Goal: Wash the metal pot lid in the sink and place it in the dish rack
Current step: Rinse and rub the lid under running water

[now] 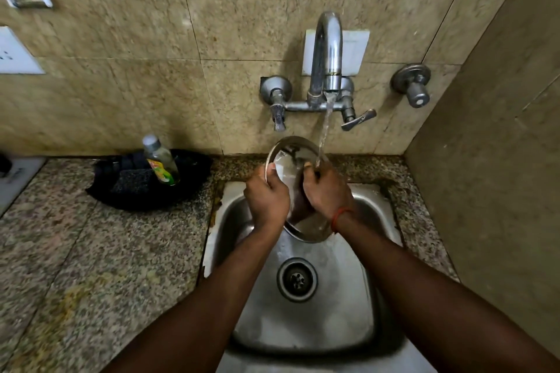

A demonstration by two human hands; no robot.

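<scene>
The metal pot lid (295, 157) is tilted on edge above the back of the sink (368, 306), its upper rim under the stream of water (323, 133) from the tap (325, 54). Your left hand (266, 197) is closed around the lid's left rim, thumb on its face. Your right hand (325, 191) lies across the lid's face, fingers curled on it; a red thread (341, 216) circles that wrist. On the granite counter (91, 251) to the left, a soap bottle (160, 160) stands in a black holder (145, 185) beside a dark scrub pad (133, 180).

Speckled granite counter (91, 251) w/ inset steel sink (378, 221); black tray (194, 169) on it.
</scene>
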